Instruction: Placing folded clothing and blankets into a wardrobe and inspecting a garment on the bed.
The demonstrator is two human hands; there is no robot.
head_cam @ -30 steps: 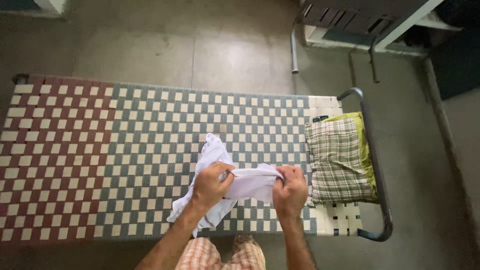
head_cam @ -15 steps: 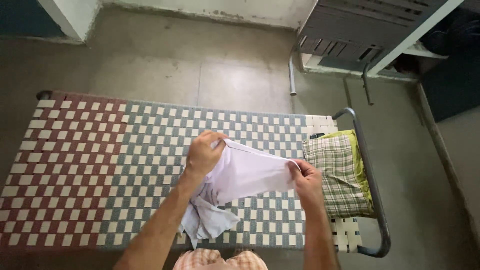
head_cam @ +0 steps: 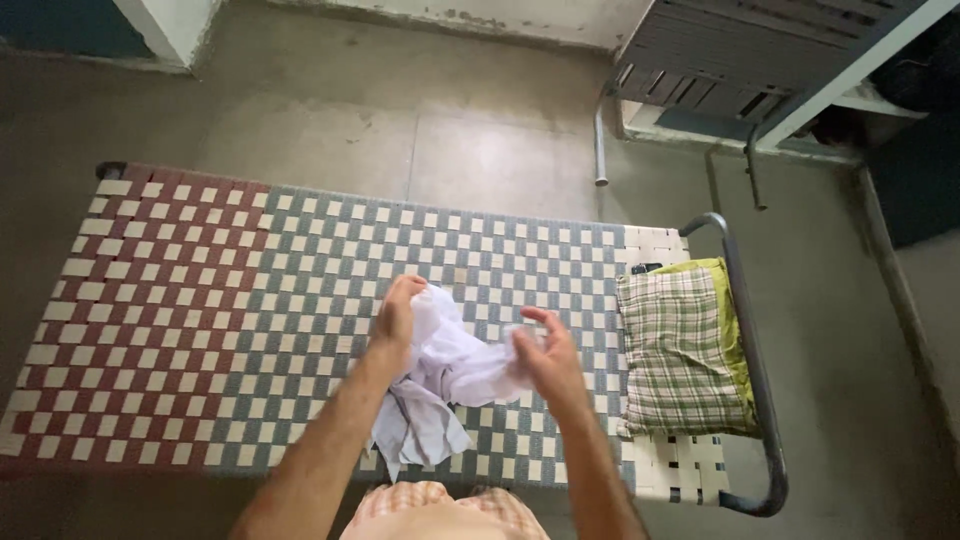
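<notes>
A white cloth point(head_cam: 450, 375) hangs bunched between my hands above a woven cot point(head_cam: 200, 300) with a red-and-white and grey-and-white check. My left hand point(head_cam: 395, 320) pinches the cloth's upper edge from the left. My right hand point(head_cam: 545, 355) is at the cloth's right end, fingers partly spread, gripping a fold with the thumb side. The cloth's lower part droops toward the cot's near edge.
A folded green plaid cloth point(head_cam: 680, 350) lies on the cot's right end, over a yellow-green layer. The cot's metal frame point(head_cam: 755, 400) curves round that end. A grey metal cabinet point(head_cam: 740, 50) stands on the concrete floor at the far right.
The cloth was stretched taut between my hands half a second ago; now my hands have come closer together and lower, and the cloth has gone slack and bunched.
</notes>
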